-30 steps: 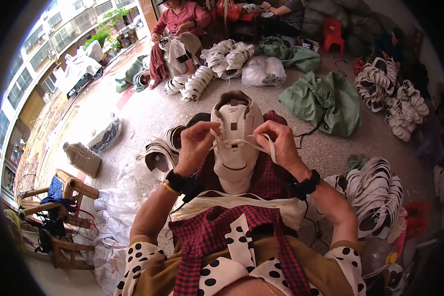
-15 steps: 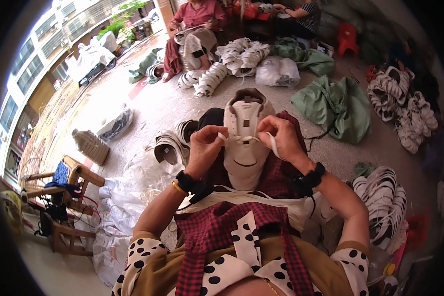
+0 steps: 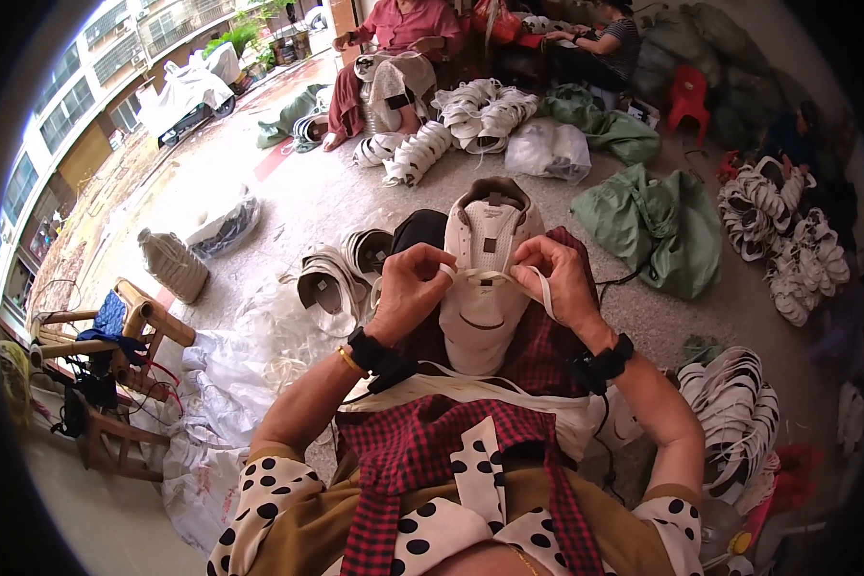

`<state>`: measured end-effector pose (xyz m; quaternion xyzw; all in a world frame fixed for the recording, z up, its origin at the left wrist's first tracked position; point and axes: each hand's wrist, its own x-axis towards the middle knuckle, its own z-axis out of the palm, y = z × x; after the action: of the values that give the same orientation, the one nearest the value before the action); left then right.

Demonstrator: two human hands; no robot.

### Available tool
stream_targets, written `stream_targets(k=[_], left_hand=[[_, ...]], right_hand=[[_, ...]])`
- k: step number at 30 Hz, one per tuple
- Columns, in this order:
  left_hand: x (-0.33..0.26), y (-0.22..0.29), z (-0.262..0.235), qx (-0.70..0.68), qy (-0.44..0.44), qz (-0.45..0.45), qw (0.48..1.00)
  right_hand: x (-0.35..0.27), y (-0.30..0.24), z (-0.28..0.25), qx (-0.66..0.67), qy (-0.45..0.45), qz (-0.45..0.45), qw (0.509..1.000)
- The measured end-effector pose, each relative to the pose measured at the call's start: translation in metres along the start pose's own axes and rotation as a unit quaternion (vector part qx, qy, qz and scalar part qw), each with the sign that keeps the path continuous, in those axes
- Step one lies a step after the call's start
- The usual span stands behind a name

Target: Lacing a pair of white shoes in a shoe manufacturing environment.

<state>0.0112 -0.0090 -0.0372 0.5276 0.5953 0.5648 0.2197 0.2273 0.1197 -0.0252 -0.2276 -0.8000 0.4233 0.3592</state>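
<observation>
A cream-white sneaker [image 3: 477, 336] rests on my lap, its toe toward me and its brown-lined opening facing away. A flat white shoelace [image 3: 548, 296] crosses the lowest part of the lacing. On the shoe's left side, my left hand [image 3: 411, 291] pinches one part of the lace between thumb and fingertips. My right hand [image 3: 564, 280] pinches the other part at the right side, with a length hanging below its fingers. More loose white laces [image 3: 451, 386] lie across my lap over the red and black checked apron [image 3: 432, 432].
Beige shoes [image 3: 328, 293] stand left of my lap beside clear plastic sheeting [image 3: 230, 384]. A bamboo chair [image 3: 154, 322] is further left. Green sacks [image 3: 648, 230] and bundled shoe uppers [image 3: 730, 403] lie on the right. Two people [image 3: 408, 38] sit at the back near more bundles.
Both hands stay at the shoe's sides, still pinching the lace. My right fingers have drawn closer to the lacing, and the lace there bends differently. The whole view has shifted slightly.
</observation>
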Motion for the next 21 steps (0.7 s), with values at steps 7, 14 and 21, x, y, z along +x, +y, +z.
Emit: stream_targets(k=[7,14,21], left_hand=[[0.006,0.011,0.013,0.136,0.061,0.146,0.978],[0.015,0.015,0.011,0.26,-0.005,0.244,0.934],[0.038,0.032,-0.012,0.217,-0.178,0.159,0.946]], right_hand=[[0.003,-0.005,-0.004,-0.019,-0.015,-0.005,1.0],[0.009,-0.015,-0.008,-0.034,-0.039,0.025,0.998],[0.016,-0.035,-0.014,-0.141,-0.074,-0.035,0.987]])
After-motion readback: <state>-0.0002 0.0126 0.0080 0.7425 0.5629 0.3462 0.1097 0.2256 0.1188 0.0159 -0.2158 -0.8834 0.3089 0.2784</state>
